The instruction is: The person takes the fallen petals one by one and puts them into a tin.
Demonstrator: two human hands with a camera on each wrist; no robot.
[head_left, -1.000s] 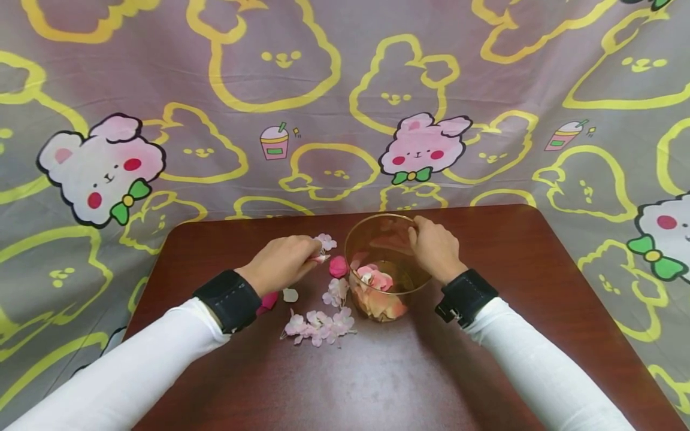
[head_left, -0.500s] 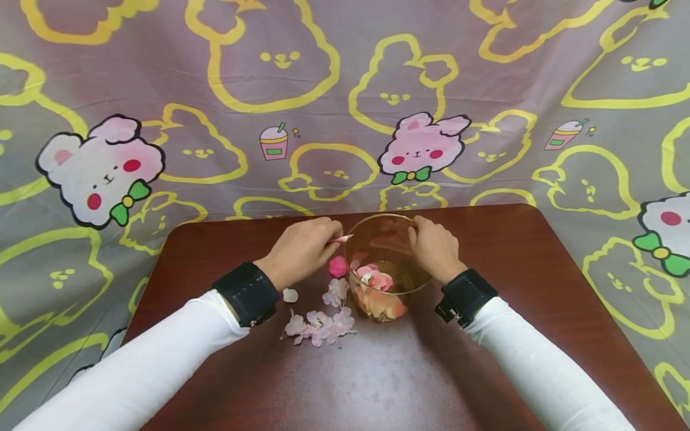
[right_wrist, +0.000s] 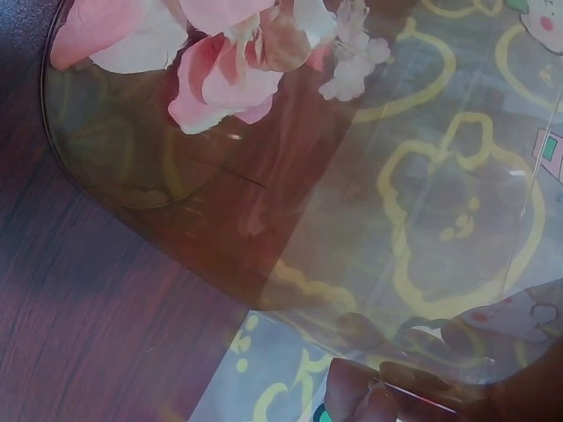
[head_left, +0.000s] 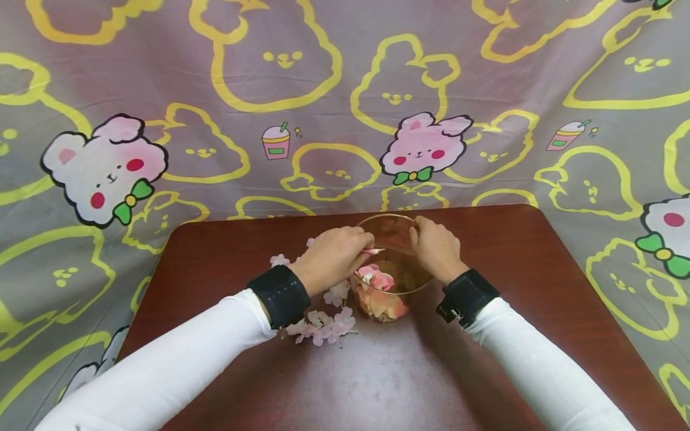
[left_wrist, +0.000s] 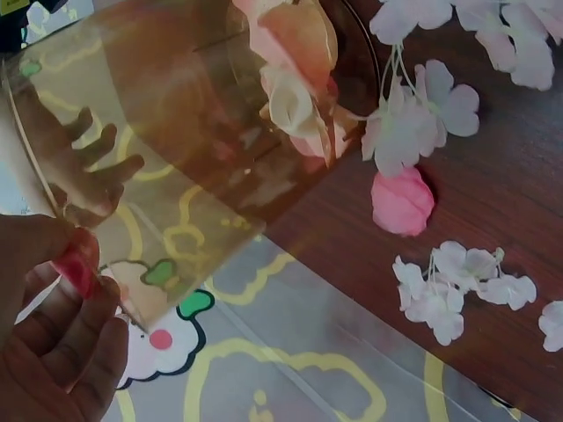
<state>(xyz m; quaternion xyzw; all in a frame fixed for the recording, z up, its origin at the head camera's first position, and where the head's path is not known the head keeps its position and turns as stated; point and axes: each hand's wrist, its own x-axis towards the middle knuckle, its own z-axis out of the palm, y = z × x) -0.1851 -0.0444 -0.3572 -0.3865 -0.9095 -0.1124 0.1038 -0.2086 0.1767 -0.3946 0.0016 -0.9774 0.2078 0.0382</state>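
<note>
Left hand (head_left: 335,256), closed to a pinch, holds a pink petal (left_wrist: 75,271) at the top of an amber see-through bowl (head_left: 414,276); right hand (head_left: 438,246) grips its edge; pink and peach blooms (head_left: 380,280) lie inside

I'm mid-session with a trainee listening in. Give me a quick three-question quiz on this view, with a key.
1. Multiple choice: what does the left hand pinch?
A) a pair of scissors
B) a small pink piece
C) a green bottle

2. True or false: the right hand is well away from the rim of the bowl.

3. Short answer: in the left wrist view, where does the round pink bud lie, and is it inside the bowl?

Key:
1. B
2. False; it grips the rim.
3. On the table, outside the bowl.
</note>
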